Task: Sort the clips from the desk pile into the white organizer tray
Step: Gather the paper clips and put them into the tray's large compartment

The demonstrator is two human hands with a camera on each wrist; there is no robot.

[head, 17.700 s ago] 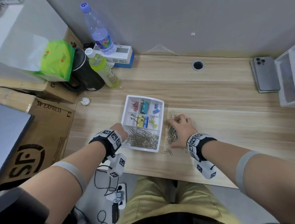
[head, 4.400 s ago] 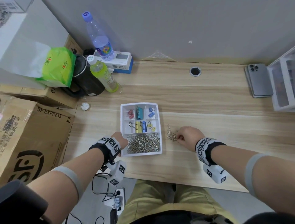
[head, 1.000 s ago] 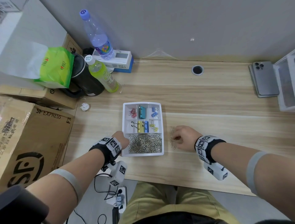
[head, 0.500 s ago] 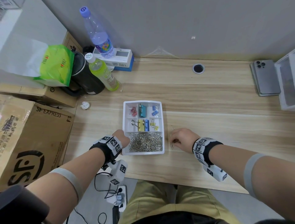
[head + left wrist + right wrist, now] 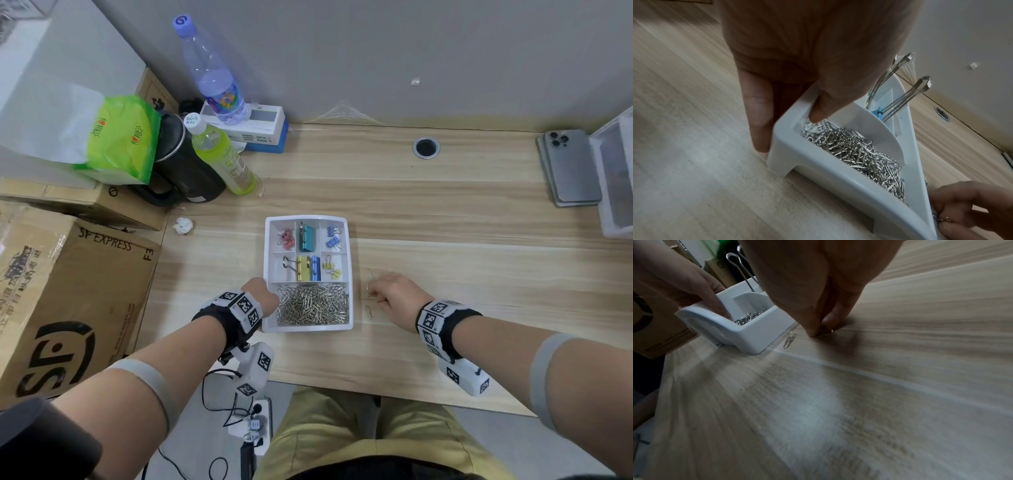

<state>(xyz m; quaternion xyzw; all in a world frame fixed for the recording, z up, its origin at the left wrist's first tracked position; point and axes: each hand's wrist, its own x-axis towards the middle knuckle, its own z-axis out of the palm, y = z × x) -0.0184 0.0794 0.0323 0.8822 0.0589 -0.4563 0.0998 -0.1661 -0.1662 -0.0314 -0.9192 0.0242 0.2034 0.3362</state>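
Your left hand [image 5: 797,53] pinches the white organizer tray [image 5: 350,274] at its near-left corner; your right hand [image 5: 394,298] pinches what looks like paper clips [image 5: 825,333] on the desk [image 5: 445,212], beside the tray.

One tray [image 5: 350,270] with seven compartments sits on the desk [image 5: 445,212] — three loose paper clips [image 5: 368,311] lie beside it. Two bottles [image 5: 224,156] and two cardboard boxes [image 5: 68,294] stand at the left.
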